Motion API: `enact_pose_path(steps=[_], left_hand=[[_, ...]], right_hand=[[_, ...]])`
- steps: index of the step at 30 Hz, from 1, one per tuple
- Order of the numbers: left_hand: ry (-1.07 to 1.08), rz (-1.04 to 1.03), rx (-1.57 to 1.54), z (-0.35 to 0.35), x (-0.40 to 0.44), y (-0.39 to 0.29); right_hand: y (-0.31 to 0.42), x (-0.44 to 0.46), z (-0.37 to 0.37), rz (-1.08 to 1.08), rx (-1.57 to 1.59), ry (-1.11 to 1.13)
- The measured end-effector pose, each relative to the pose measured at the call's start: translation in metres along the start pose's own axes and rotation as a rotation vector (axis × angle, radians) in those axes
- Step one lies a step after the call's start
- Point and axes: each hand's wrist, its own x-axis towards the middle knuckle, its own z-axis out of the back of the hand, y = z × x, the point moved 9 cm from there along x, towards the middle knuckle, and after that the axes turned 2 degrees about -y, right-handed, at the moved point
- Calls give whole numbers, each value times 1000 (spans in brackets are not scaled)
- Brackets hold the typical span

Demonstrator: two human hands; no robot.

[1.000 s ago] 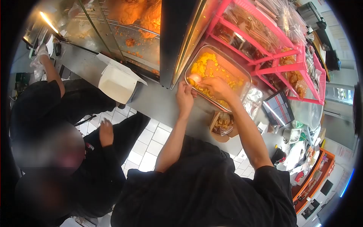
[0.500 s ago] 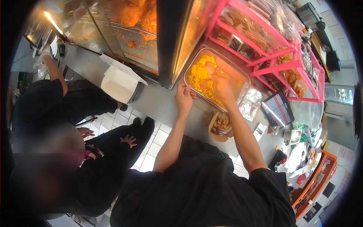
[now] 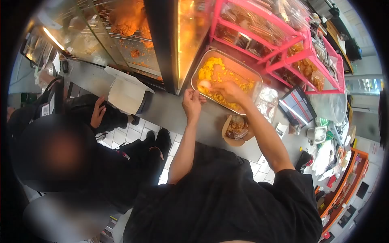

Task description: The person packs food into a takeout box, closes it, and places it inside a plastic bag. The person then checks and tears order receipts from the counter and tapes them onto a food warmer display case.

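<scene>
while the left hand (image 3: 192, 104) curls at the tray's (image 3: 240, 73) rim, hold unclear, the right hand's (image 3: 230, 92) clasped scoop (image 3: 204, 84) has neared it.

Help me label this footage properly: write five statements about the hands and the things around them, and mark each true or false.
1. The right hand is over the metal tray. True.
2. The left hand is inside the pink rack. False: it is at the tray's near edge.
3. Yellow food lies in the tray. True.
4. The white box is closed. False: it stands open, its lid raised.
5. The brown carton lies inside the tray. False: it sits outside it, on the counter.
</scene>
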Motion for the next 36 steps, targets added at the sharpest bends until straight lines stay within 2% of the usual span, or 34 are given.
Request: enact_pose_path(steps=[2, 4, 5, 7, 8, 9, 11, 13, 14, 16, 17, 18, 19, 20, 21, 22, 23, 24, 26, 28, 31, 36], left_hand=[[-2, -48, -34, -1, -6, -6], [10, -38, -13, -1, -9, -5], [8, -33, 4, 0, -11, -3], [17, -76, 17, -2, -21, -8], [15, -36, 50, -3, -26, -17], [8, 2, 82, -4, -30, -22], [-19, 38, 112, 1, -35, -17], [-16, -58, 388, 6, -45, -23], [-16, -55, 391, 8, -55, -26], [288, -168, 581, -20, -87, -40], [286, -165, 581, -22, -101, -41], [409, -140, 596, -35, -119, -36], [530, -118, 612, -46, -132, -30], [527, -122, 616, -47, -134, -29], [514, 0, 597, -44, -134, -17], [505, 123, 578, -39, -136, -4], [518, 124, 589, -38, -136, 1], [514, 92, 545, -37, -134, 2], [523, 59, 509, -39, -137, 2], [545, 182, 443, -36, -136, 9], [568, 258, 316, -35, -136, 18], [571, 348, 314, -27, -131, 32]], right_hand=[[-29, -6, 2, -252, 185, 46], [-48, -7, 7, -60, -98, -8], [-52, -10, 14, -81, -95, -23], [-71, -22, 8, -256, 172, 90], [-84, -32, 14, -403, 167, 13], [-85, -44, 18, -411, 173, 6], [-51, -74, 53, -431, 260, -186], [-23, -117, 76, -541, 304, -271], [-11, -138, 84, -580, 304, -297], [-6, -188, 89, -613, 381, -380], [-8, -212, 85, -604, 459, -436], [-1, -227, 76, -602, 460, -432], [0, -246, 71, -675, 406, -480], [0, -263, 66, -748, 353, -529], [0, -267, 54, -711, 333, -597], [9, -258, 50, -440, -27, -641], [26, -255, 36, -169, -384, -667], [22, -253, 27, -185, -383, -682], [29, -235, 5, -98, -710, -536], [34, -239, 9, -93, -704, -586], [34, -239, 9, -89, -709, -612], [56, -238, 26, -81, -704, -692]])
